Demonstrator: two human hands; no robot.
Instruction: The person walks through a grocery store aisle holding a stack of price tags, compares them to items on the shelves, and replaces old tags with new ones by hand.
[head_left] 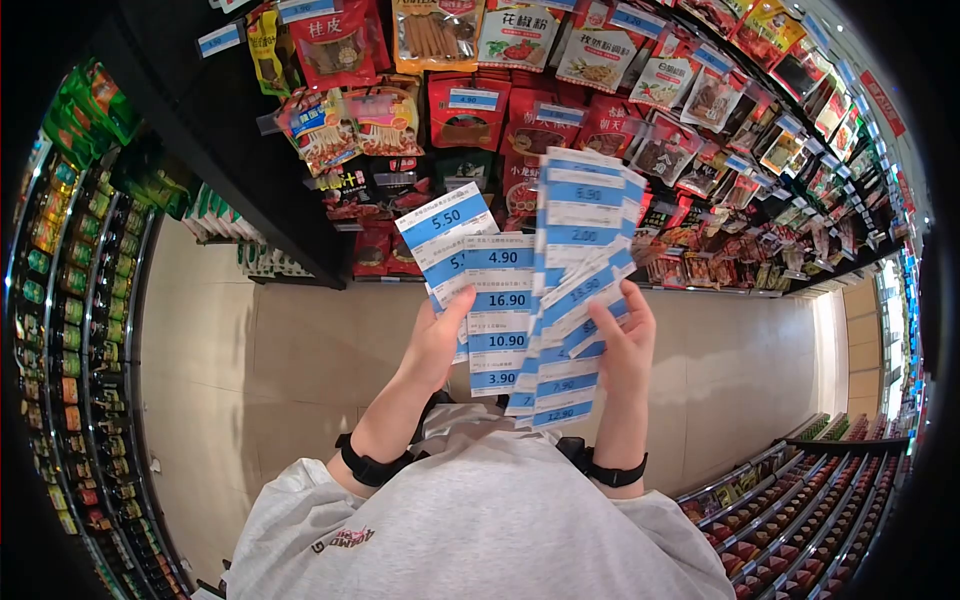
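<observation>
My left hand (436, 338) holds a fan of blue-and-white price label strips (478, 290), thumb pressed on their front; printed prices such as 5.50, 4.90 and 16.90 show. My right hand (624, 340) grips a second bunch of price label strips (580, 250) that stands taller and overlaps the first bunch in the middle. Both wrists wear black bands. I hold both bunches up in front of my grey sweatshirt (480, 530), facing the shelving.
A shelf wall of hanging red and orange spice packets (560, 90) with blue price tags rises ahead. Shelves of bottles and jars (60, 300) line the left. More low shelves (800, 500) run at the lower right. Beige tiled floor (250, 360) lies between.
</observation>
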